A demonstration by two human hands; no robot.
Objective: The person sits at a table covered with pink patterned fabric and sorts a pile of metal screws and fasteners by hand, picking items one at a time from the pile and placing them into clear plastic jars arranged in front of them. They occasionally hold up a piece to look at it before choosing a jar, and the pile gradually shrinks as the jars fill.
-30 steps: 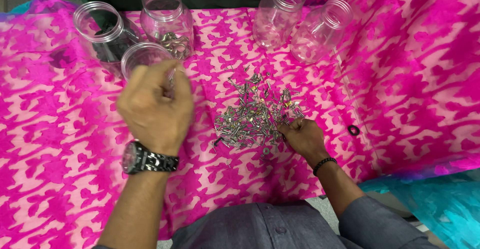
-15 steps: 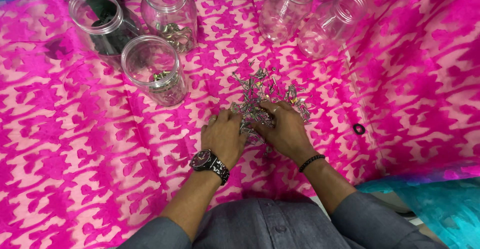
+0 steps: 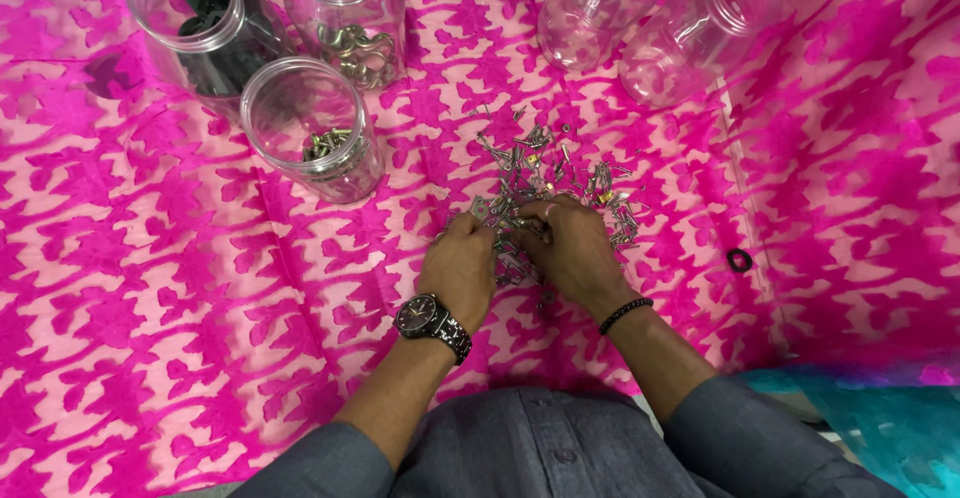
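Sorting step, I judge — my left hand [image 3: 462,266] and right hand [image 3: 572,253], fingers curled, picking in the screw pile [image 3: 555,183] mid-cloth; exact pinch unclear. Next needs one piece isolated — near jar [image 3: 312,140] sits left.

A loose heap of small metal hardware [image 3: 545,183] is spread on the pink patterned cloth [image 3: 150,288], around the middle of it and somewhat toward the far edge. The heap is made up of silvery screws, bolts and little brackets, with a few brass-coloured bits mixed in, all lying at random angles and partly piled on one another. Stray pieces are scattered thinly at its far and right fringes. The near part of the heap is covered by two hands, so its outline there cannot be made out. Single pieces are too small to be told apart clearly.
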